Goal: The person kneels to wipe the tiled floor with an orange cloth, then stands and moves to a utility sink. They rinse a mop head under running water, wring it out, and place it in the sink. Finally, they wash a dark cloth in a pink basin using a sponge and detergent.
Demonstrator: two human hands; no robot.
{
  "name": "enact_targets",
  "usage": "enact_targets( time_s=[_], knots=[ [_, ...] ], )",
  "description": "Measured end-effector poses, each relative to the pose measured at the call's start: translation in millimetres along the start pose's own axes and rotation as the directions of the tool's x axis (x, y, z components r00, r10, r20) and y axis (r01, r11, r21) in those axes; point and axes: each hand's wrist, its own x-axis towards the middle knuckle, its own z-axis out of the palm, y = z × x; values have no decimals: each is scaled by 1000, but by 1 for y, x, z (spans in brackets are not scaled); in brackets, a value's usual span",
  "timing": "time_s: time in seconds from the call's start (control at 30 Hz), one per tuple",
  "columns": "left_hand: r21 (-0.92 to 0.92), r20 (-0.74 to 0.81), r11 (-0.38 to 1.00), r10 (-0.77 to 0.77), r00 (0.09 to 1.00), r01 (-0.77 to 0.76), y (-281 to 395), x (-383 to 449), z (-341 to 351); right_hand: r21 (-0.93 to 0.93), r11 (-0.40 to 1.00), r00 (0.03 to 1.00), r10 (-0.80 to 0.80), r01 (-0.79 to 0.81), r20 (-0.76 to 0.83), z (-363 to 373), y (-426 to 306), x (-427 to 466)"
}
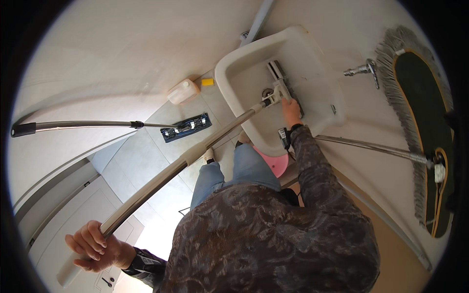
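A sponge mop with a telescopic metal handle [146, 196] slants across the view. My left hand [97, 247] is wrapped around the handle near its white end, at lower left. The mop head [280, 78] rests inside a white ceramic sink [234, 62], beside the drain [267, 92]. My right hand [291, 110] reaches over the sink's near rim and grips the pale plastic lever [281, 91] on the mop head. My fingers partly hide that lever and the lower part of the head.
A flat mop [187, 127] leans left of the sink. Near the wall are a plastic jug [184, 91] and a yellow sponge [207, 81]. A tap [362, 70] and a large dust mop [421, 110] are at right. A pink basin [274, 164] sits below the sink.
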Motion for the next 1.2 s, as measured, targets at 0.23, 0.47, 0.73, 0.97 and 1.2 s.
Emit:
enact_targets(
  time_s=[0.23,0.47,0.73,0.97,1.2],
  knots=[
    [166,-169,985,-8,986,37,31,-16,-27,84,996,956,-63,40,285,44,-5,59],
    [92,-443,996,39,896,2,49,-59,-111,44,998,965,37,-50,258,51,-22,52],
    [18,-690,972,181,700,-234,136,-143,-270,-135,964,965,-209,231,155,22,-89,-84],
    [-117,-742,947,116,660,-298,129,-198,-375,-208,929,934,-336,307,-120,63,-137,-193],
    [-163,-848,968,-38,528,-192,94,-202,-411,-388,796,780,-576,465,-247,131,-150,-279]
  ],
)
